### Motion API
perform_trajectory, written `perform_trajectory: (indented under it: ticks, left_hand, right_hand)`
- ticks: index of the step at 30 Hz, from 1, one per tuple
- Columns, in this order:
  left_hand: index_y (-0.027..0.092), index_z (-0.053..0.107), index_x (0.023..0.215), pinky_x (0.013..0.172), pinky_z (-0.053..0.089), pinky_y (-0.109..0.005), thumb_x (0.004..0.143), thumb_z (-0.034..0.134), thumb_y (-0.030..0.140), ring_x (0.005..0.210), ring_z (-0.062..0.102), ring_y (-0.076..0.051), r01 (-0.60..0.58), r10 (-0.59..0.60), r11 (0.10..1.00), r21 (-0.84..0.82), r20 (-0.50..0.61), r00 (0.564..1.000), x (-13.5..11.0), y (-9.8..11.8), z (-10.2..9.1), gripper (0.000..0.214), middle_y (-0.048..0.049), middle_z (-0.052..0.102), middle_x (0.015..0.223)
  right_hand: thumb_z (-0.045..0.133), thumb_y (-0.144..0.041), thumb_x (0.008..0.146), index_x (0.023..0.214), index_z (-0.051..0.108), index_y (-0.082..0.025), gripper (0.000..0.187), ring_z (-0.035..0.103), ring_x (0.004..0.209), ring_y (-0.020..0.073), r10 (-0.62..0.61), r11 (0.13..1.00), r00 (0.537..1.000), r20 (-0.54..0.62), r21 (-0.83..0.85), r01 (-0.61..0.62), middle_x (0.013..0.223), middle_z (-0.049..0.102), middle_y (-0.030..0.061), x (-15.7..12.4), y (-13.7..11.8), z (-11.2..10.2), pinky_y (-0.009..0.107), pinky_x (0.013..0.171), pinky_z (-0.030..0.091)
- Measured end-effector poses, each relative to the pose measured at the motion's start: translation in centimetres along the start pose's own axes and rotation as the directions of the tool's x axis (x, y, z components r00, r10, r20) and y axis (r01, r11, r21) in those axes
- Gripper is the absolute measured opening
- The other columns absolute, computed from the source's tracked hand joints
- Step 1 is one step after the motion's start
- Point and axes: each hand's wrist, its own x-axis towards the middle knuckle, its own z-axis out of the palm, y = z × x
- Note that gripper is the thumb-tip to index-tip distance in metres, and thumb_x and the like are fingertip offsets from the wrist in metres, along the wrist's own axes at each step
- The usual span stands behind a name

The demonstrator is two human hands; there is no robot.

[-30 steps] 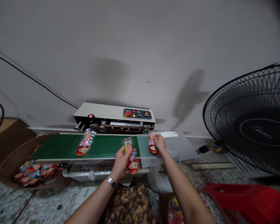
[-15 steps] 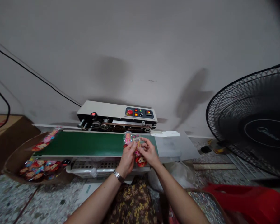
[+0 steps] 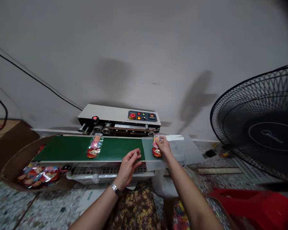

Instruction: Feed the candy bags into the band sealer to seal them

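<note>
My right hand point(image 3: 164, 146) pinches the upper part of a clear plastic packet point(image 3: 156, 151) with a red-haired cartoon figure inside. The packet lies over a translucent sheet point(image 3: 180, 150) at the right end of a green conveyor belt point(image 3: 72, 148). My left hand point(image 3: 129, 167), a metal watch on its wrist, hovers at the belt's front edge with loosely bent fingers and nothing visible in them. Farther left on the belt lies a similar packet point(image 3: 95, 146). Behind the belt stands a band sealing machine point(image 3: 105, 112) with lit buttons and a red knob.
A cardboard box point(image 3: 12, 164) below the belt's left end holds several packets point(image 3: 39, 174). A large black fan point(image 3: 240, 127) stands at right, above a red plastic object point(image 3: 256, 207). A white perforated basket point(image 3: 105, 172) sits beneath the belt. Colourful pieces point(image 3: 181, 214) show below my right forearm.
My hands have parted; the right has moved right with a packet. The packet on the belt has travelled left. Another at the belt's left end has left the belt. The translucent sheet covers more belt.
</note>
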Motion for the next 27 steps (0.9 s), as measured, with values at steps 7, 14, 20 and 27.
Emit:
perform_trajectory:
  ticks: [7, 14, 20, 27]
  left_hand:
    - [0.020, 0.065, 0.100, 0.072, 0.051, -0.029, 0.072, 0.065, 0.035, 0.094, 0.059, -0.020, 0.010, -0.010, 1.000, 0.008, 0.009, 1.000, -0.3, -0.1, -0.1, 0.031, -0.0122, 0.059, 0.115]
    - [0.019, 0.061, 0.103, 0.074, 0.052, -0.030, 0.073, 0.064, 0.031, 0.088, 0.062, -0.018, 0.041, -0.048, 0.993, 0.111, 0.066, 0.997, -2.4, -0.3, -1.9, 0.033, -0.0086, 0.063, 0.108]
    - [0.022, 0.059, 0.104, 0.067, 0.054, -0.028, 0.070, 0.067, 0.030, 0.080, 0.064, -0.016, 0.143, -0.161, 0.964, 0.225, 0.063, 0.985, -4.5, -2.1, -3.5, 0.035, -0.0038, 0.064, 0.103]
    - [0.020, 0.059, 0.102, 0.068, 0.054, -0.029, 0.066, 0.070, 0.030, 0.078, 0.064, -0.017, 0.155, -0.178, 0.932, 0.329, 0.043, 0.983, -6.2, -4.0, -3.5, 0.039, -0.0057, 0.064, 0.103]
  right_hand:
    - [0.057, -0.034, 0.074, 0.124, 0.044, -0.016, 0.055, 0.058, 0.086, 0.0197, -0.185, 0.940, 0.980, 0.076, -0.277, 0.199, 0.093, 0.062, 0.0077, -1.6, -4.5, 0.3, 0.028, 0.075, 0.042]
    - [0.046, -0.034, 0.083, 0.131, 0.035, -0.017, 0.052, 0.057, 0.077, 0.0123, -0.315, 0.943, 0.949, -0.012, -0.118, 0.312, 0.096, 0.061, 0.0046, -9.2, 0.4, -10.0, 0.023, 0.075, 0.043]
    - [0.046, -0.034, 0.078, 0.111, 0.051, -0.012, 0.040, 0.055, 0.062, 0.0136, 0.199, 0.964, 0.965, -0.169, -0.142, -0.224, 0.070, 0.060, 0.0012, -22.6, 16.5, -15.9, 0.023, 0.061, 0.043]
    - [0.053, -0.020, 0.070, 0.086, 0.061, -0.015, 0.017, 0.057, 0.069, 0.0162, 0.378, 0.897, 0.926, -0.010, -0.241, -0.369, 0.075, 0.062, 0.0040, -31.2, 23.7, -9.5, 0.023, 0.063, 0.042]
